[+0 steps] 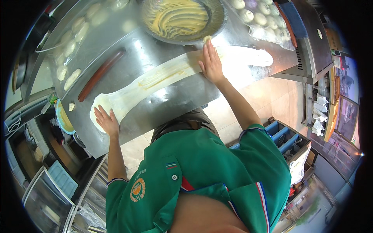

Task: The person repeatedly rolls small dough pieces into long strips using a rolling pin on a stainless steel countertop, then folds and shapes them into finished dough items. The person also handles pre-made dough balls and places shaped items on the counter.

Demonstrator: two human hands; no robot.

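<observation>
A long, thin sheet of white dough (163,77) lies stretched across the steel worktop (140,58). My left hand (107,120) rests flat on its wide left end, fingers slightly apart. Farther right, my right hand (212,64) lies over the dough with fingers extended. A dab of yellow paste (207,38) shows at its fingertips, beside the rim of a large metal bowl (217,23). Yellow paste (180,20) coats the inside of that bowl. Thin yellow streaks run along the middle of the sheet. Bright glare washes out its right part.
A brown rolling pin (100,74) lies behind the sheet's left half. Plastic covers dough pieces (70,48) at the back left. Several round dough balls (259,19) sit under plastic at the back right. A small dough scrap (71,107) lies near the left edge.
</observation>
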